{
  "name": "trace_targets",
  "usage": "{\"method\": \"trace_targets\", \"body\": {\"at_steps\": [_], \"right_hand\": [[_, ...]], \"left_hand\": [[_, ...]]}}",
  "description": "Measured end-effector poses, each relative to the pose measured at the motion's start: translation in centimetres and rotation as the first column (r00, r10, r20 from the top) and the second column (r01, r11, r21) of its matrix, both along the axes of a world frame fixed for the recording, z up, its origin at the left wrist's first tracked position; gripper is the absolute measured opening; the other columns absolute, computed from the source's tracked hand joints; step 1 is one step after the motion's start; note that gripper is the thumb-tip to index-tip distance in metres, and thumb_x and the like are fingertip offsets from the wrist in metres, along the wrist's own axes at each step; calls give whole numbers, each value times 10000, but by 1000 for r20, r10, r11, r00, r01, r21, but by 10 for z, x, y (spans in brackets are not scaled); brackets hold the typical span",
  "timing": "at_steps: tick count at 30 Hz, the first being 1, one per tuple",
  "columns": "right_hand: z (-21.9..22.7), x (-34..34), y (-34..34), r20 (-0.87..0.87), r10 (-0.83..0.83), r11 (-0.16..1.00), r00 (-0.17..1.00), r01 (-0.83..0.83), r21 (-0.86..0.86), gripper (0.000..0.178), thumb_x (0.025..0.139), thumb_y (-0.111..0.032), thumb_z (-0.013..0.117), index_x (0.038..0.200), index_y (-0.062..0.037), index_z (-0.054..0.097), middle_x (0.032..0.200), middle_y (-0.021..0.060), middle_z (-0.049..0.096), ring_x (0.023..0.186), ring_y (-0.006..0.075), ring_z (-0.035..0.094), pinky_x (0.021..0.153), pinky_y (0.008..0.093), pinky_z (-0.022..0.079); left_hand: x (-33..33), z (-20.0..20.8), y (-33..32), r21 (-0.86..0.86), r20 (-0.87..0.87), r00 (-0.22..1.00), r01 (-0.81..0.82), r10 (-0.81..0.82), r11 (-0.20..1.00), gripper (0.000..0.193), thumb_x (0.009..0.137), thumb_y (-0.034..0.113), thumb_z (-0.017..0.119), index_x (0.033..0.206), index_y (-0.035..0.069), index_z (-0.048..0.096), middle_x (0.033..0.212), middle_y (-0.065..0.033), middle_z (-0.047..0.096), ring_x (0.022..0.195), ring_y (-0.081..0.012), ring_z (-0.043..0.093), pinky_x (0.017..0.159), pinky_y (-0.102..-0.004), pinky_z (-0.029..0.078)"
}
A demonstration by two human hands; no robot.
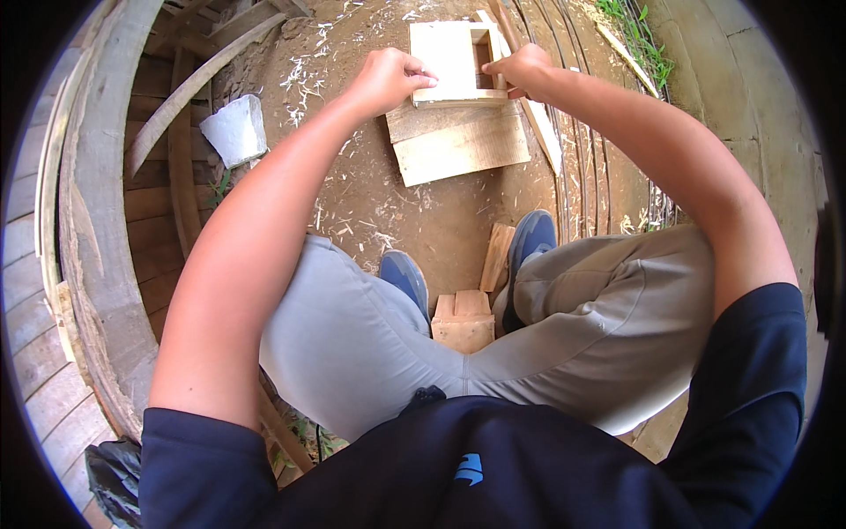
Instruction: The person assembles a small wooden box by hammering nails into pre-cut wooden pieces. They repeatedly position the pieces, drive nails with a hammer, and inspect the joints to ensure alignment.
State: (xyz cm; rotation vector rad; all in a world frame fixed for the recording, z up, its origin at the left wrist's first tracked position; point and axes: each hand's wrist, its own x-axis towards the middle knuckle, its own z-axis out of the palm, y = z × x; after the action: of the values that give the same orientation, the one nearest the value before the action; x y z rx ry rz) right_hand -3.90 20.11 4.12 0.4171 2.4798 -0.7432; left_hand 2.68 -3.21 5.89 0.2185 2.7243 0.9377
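A small pale wooden box (480,95) rests on flat boards in front of me. A light panel (442,57) covers its left part, and a dark opening (483,60) shows at its right. My left hand (392,79) grips the box's left side, fingers closed at the panel's edge; anything tiny between the fingertips is hidden. My right hand (526,70) is closed round the box's right wall, one finger reaching to the opening. A brown wooden stick (507,25) runs up beside that hand; whether it is held cannot be seen.
Under the box lie flat boards (463,150). A pale slat (544,137) and thin dark rods (582,150) lie to the right. Wood blocks (463,331) sit between my feet. A white block (235,130) stands left, near stacked timber (97,203). Shavings litter the dirt ground (361,198).
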Motion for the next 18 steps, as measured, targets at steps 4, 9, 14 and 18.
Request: {"method": "trace_targets", "body": {"at_steps": [4, 9, 14, 18], "right_hand": [[-1, 2, 4, -25, -113, 990, 993, 111, -86, 501, 876, -461, 835, 935, 21, 711, 774, 102, 700, 592, 184, 673, 489, 293, 551], [21, -8, 5, -32, -53, 991, 998, 49, -124, 370, 907, -343, 798, 837, -4, 667, 743, 71, 643, 585, 135, 594, 480, 321, 508], [49, 8, -8, -141, 84, 994, 986, -93, -59, 361, 896, -328, 798, 913, 15, 689, 679, 47, 603, 517, 120, 540, 466, 310, 445], [47, 14, -27, -214, 255, 937, 943, -295, -185, 433, 832, -297, 885, 986, 34, 651, 733, 51, 642, 515, 107, 555, 463, 295, 466]], "left_hand": [[2, -17, 2, -14, 9, 998, 59, -59, 998, 192, 893, 223, 811, 1046, 108, 832, 941, -136, 793, 849, -210, 750, 816, -375, 587], [1, -26, 6, -12, 31, 999, 40, -39, 999, 169, 874, 168, 824, 1027, 97, 835, 982, -136, 794, 904, -203, 748, 841, -366, 590], [4, -27, 7, -13, 1, 1000, 14, -14, 1000, 137, 867, 164, 827, 975, 82, 840, 955, -115, 801, 838, -177, 740, 797, -366, 587], [5, -31, 4, 68, 11, 1000, -17, 16, 998, 144, 862, 172, 834, 971, 77, 839, 954, -123, 798, 840, -195, 740, 810, -370, 583]]}}
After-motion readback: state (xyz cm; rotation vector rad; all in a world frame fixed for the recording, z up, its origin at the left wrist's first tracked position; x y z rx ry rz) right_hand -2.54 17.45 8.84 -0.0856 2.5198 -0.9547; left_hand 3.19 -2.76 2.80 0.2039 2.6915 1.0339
